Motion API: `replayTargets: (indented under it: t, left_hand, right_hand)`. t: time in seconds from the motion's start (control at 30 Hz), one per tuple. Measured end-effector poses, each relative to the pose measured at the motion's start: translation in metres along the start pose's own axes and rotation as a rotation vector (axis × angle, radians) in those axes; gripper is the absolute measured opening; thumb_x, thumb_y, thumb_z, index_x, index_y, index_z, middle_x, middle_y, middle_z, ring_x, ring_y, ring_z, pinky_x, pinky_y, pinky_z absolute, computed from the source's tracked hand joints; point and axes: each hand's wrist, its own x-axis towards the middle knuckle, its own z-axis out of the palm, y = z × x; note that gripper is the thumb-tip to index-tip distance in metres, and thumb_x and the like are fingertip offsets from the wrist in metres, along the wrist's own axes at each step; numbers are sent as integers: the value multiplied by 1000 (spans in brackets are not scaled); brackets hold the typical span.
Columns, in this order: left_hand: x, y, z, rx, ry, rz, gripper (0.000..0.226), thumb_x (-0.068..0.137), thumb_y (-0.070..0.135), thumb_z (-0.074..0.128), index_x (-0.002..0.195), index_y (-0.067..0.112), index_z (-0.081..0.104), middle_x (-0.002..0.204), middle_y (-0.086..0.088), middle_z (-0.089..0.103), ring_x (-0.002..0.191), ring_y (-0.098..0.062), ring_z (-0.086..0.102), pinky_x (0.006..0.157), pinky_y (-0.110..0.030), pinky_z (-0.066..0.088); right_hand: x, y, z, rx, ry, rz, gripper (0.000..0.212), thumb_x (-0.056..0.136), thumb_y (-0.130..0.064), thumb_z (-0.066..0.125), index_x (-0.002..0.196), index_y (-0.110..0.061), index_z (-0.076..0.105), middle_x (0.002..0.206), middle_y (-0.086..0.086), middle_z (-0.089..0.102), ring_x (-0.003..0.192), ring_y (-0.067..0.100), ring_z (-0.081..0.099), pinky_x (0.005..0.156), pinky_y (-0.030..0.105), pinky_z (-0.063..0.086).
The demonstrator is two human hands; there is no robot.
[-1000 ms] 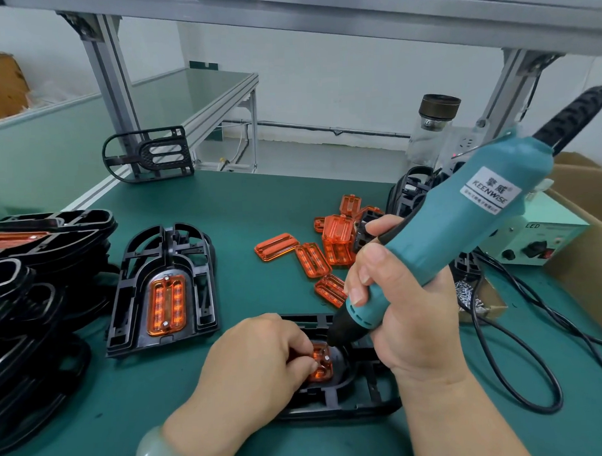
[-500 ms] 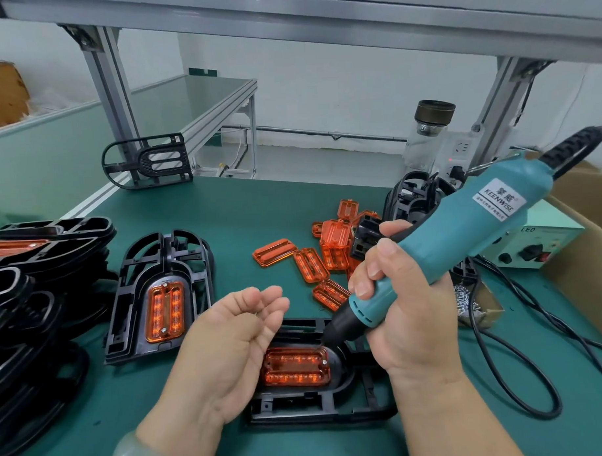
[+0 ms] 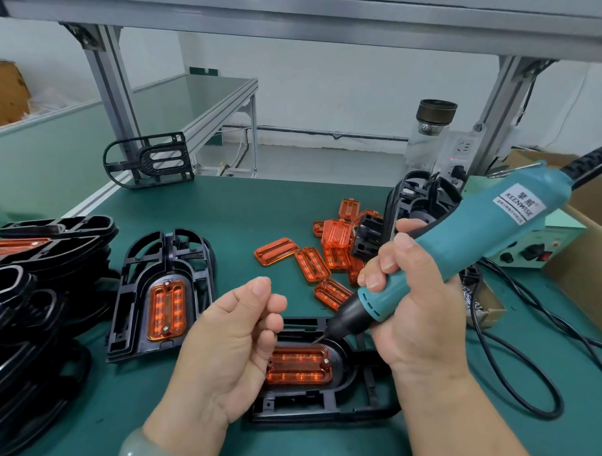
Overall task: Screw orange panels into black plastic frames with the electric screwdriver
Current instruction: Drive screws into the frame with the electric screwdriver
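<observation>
- Head view, orange panel [image 3: 297, 367]: seated in the black frame [image 3: 316, 409] on the green mat [image 3: 224, 213], between both hands; one screw shows at its right end.
- Handling, judged: thin, light, glossy plastic, likely to crack if overdriven; steady the stiffer frame by its rim.
- Right hand [image 3: 422, 326]: wrapped round the electric screwdriver [image 3: 490, 228], bit tip just above the panel's top edge.
- Left hand [image 3: 225, 353]: raised palm-up, fingers curled toward thumb; whether they pinch a screw cannot be told.

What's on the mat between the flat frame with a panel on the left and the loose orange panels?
Nothing: in the head view, bare green mat separates that frame from the loose orange panels.
</observation>
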Motion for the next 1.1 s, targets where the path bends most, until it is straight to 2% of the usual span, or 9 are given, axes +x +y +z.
replayTargets:
  t: [0.13, 0.27, 0.4, 0.5, 0.73, 0.9, 1.1]
  left_hand:
    - [1, -2, -3, -51, -33, -23, 16, 65, 11, 66, 78, 7, 76, 71, -9, 70, 54, -9, 63, 45, -14, 50]
    - [2, -4, -4, 10, -69, 2, 20, 63, 4, 64, 75, 11, 78, 77, -12, 72, 61, -13, 67, 50, -16, 53]
    - [2, -4, -4, 72, -66, 24, 18, 59, 6, 67, 69, 16, 77, 69, -7, 69, 56, -11, 63, 48, -17, 51]
    - [0, -5, -5, 107, -94, 8, 20, 58, 8, 68, 73, 17, 78, 65, -3, 64, 53, -8, 58, 47, -16, 48]
    - [-3, -6, 0, 59, -120, -18, 12, 56, 7, 70, 63, 16, 75, 70, -11, 69, 55, -13, 66, 46, -17, 52]
    - [-7, -5, 2, 49, -126, -118, 6, 60, 18, 70, 61, 15, 75, 64, -5, 66, 48, -8, 59, 40, -15, 47]
    - [-9, -2, 4, -92, -181, -269, 10, 65, 16, 66, 64, 12, 75, 65, -6, 64, 47, -9, 57, 39, -13, 47]
  right_hand:
    - [1, -1, -2, 40, 46, 2, 11, 82, -12, 55, 87, -20, 59, 56, -5, 46, 44, 10, 44, 51, 22, 42]
    - [3, -3, -2, 74, 99, -13, 11, 81, -13, 56, 88, -21, 59, 57, -6, 46, 45, 9, 44, 51, 21, 42]
    - [4, -6, -3, 151, 131, -29, 9, 85, -15, 54, 89, -23, 56, 58, -8, 46, 45, 7, 44, 54, 20, 43]
    - [3, -9, -3, 225, 165, -24, 9, 88, -16, 53, 89, -24, 54, 58, -10, 47, 46, 6, 45, 55, 19, 44]
    - [4, -12, -4, 304, 240, -6, 11, 93, -18, 49, 85, -25, 53, 57, -12, 48, 45, 4, 45, 56, 17, 44]
    - [4, -12, -2, 319, 271, -1, 8, 92, -19, 51, 86, -25, 53, 56, -12, 48, 45, 4, 45, 56, 18, 43]
    - [5, -11, -2, 349, 328, 30, 8, 94, -21, 52, 87, -24, 55, 57, -11, 48, 45, 4, 45, 56, 19, 43]
